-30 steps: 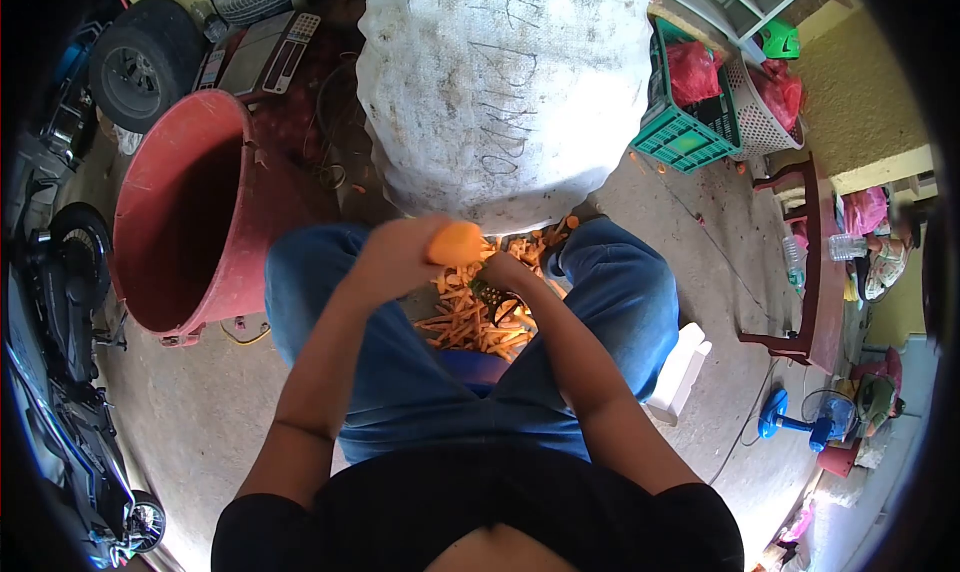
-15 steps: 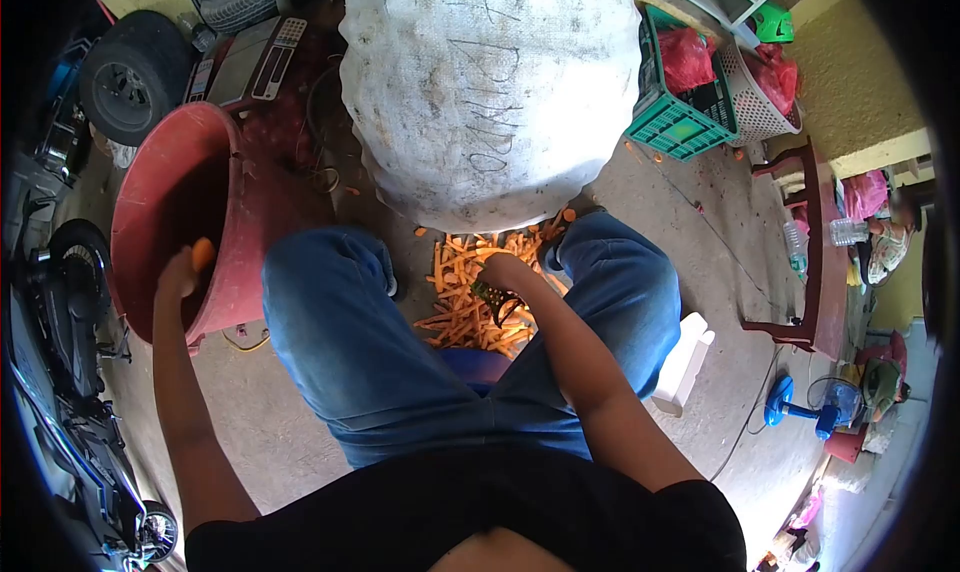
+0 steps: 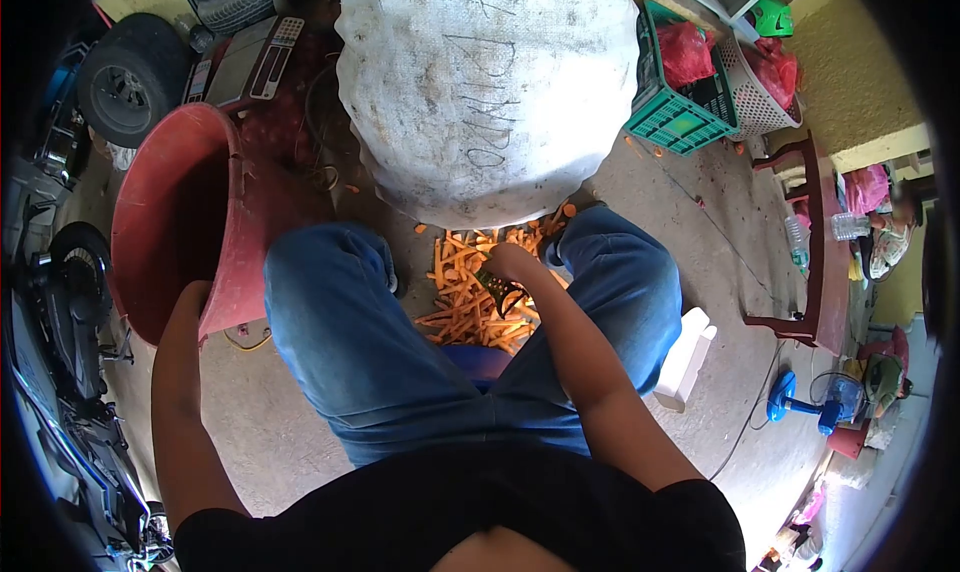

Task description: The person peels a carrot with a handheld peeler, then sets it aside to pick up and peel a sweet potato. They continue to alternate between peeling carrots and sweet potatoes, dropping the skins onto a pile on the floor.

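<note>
And here the person's hands are working well apart. The left hand point(image 3: 195, 291) is reaching over the rim of the red bin point(image 3: 268, 187), its fingers disappearing inside, so whether they are holding anything is impossible to tell. Over between the knees, the right hand point(image 3: 514, 262) is closing its fingers around a dark perforated tool point(image 3: 505, 297), which is hovering right at the heap of carrot sticks point(image 3: 465, 297). That heap is spreading out above a blue basin point(image 3: 475, 362), with a few stray orange pieces point(image 3: 420, 229) lying on the floor point(image 3: 255, 412) nearby. So plenty of carrot is already showing as cut sticks, and no whole one is standing out in view. What is remaining is hard to call: the bin's inside is looking too dark, and the big white sack point(image 3: 490, 102), bulging just beyond the heap, is hiding its contents.
</note>
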The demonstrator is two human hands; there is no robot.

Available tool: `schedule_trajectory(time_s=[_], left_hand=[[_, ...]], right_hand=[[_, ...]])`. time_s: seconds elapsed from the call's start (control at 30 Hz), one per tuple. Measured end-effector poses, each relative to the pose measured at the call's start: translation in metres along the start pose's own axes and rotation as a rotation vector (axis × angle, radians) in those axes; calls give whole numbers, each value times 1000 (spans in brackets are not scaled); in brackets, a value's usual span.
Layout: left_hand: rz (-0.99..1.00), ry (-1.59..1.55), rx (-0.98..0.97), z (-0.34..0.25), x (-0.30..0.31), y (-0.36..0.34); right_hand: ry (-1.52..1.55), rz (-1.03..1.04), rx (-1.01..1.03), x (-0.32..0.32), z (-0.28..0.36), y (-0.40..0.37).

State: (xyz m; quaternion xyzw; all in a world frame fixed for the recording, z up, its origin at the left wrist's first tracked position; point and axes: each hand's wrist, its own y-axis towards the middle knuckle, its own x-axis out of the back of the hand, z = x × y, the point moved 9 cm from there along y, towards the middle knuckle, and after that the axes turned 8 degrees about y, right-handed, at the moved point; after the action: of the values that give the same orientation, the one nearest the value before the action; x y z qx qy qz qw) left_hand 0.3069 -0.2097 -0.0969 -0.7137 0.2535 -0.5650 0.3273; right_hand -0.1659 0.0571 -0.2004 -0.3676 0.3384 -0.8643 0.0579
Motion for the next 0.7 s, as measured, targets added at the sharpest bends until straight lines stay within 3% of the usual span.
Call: schedule_trajectory(time_s=[0.27, 0.33, 0.4, 0.43, 0.47, 0.53, 0.6, 0.67, 0.7], left_hand=[[-52, 53, -108, -45, 22, -6], [-116, -54, -62, -64, 50, -7], [-376, -78, -93, -43, 136, 66], [-621, -17, -250, -72, 166, 57], [-1112, 328, -541, -122, 198, 13], [-1161, -53, -816, -189, 227, -44], [-1163, -157, -1064, -255, 241, -71], [-1378, 56, -1152, -336, 225, -136], [-1340, 3, -1270, -373, 221, -147]], right_hand=[[2, 79, -27, -4, 3, -3], [14, 90, 34, -9, 9, -4], [25, 102, 95, -15, 16, -5], [30, 151, 82, -20, 18, -4], [35, 200, 69, -25, 18, -4], [60, 163, 67, -24, 17, -3], [23, 205, 58, -28, 13, 0], [11, 198, 47, -27, 11, 3], [32, 189, 41, -28, 8, 4]])
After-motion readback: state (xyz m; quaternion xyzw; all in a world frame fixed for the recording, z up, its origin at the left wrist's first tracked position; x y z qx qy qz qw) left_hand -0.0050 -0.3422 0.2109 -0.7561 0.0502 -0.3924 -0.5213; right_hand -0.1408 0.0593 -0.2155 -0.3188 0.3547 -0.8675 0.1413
